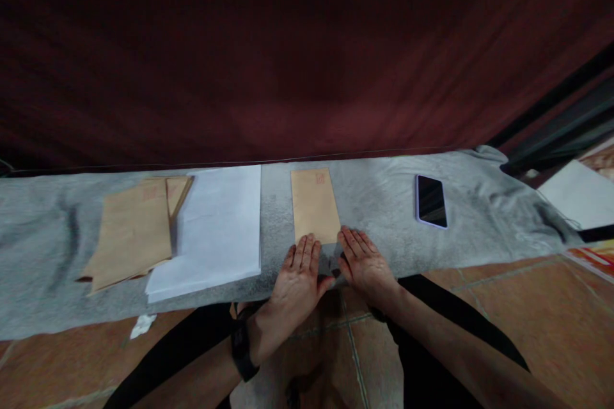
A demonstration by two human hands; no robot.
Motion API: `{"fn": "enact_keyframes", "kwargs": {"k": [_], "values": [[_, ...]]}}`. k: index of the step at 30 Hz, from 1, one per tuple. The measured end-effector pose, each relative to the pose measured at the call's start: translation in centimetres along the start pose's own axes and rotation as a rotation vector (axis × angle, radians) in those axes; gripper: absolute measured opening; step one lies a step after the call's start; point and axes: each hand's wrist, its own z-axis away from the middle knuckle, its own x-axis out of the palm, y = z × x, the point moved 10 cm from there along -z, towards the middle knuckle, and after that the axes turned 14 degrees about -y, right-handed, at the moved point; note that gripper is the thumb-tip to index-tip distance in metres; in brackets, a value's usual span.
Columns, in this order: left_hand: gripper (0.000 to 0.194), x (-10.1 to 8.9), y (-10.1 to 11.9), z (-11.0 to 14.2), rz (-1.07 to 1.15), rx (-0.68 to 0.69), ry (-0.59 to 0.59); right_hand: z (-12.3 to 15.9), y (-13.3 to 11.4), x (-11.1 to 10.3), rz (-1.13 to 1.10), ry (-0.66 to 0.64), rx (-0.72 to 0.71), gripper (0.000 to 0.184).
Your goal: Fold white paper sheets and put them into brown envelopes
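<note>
Brown envelope (314,206) lies flat, lengthwise, on grey cloth (378,198) at mid-table, near end under fingertips. Left hand (298,280) and right hand (365,263) both flat, palms down, gripping nothing. Looks like one envelope in hand; brown envelope stack (132,230) and white paper stack (211,233) untouched at left. Phone (430,200) well apart, right.

Dim overall, light falling from above and slightly ahead; the red curtain (307,45) is murky and near black toward the top left, with a faint warmer patch at centre. Soft shadows sit under both hands and beside the white paper stack (215,230), and the phone (430,200) screen shows no glare. Wide-lens bowing curves the grey cloth (384,192) edge, with smeared, soft detail toward the left and right margins.
</note>
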Motion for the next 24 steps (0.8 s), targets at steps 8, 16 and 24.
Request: {"fn": "enact_keyframes", "kwargs": {"k": [8, 16, 24], "values": [[0.048, -0.7, -0.3, -0.6, -0.035, -0.005, -0.010, -0.6, -3.0, -0.1, -0.056, -0.034, -0.171, 0.055], [0.036, -1.5, -3.4, -0.6, 0.128, -0.137, -0.005, -1.0, -2.1, 0.0, 0.004, 0.013, -0.053, 0.058], [0.050, 0.5, -7.9, -1.7, 0.923, -0.193, 0.158, -2.3, -2.9, -0.2, 0.080, -0.062, 0.057, 0.053]]}}
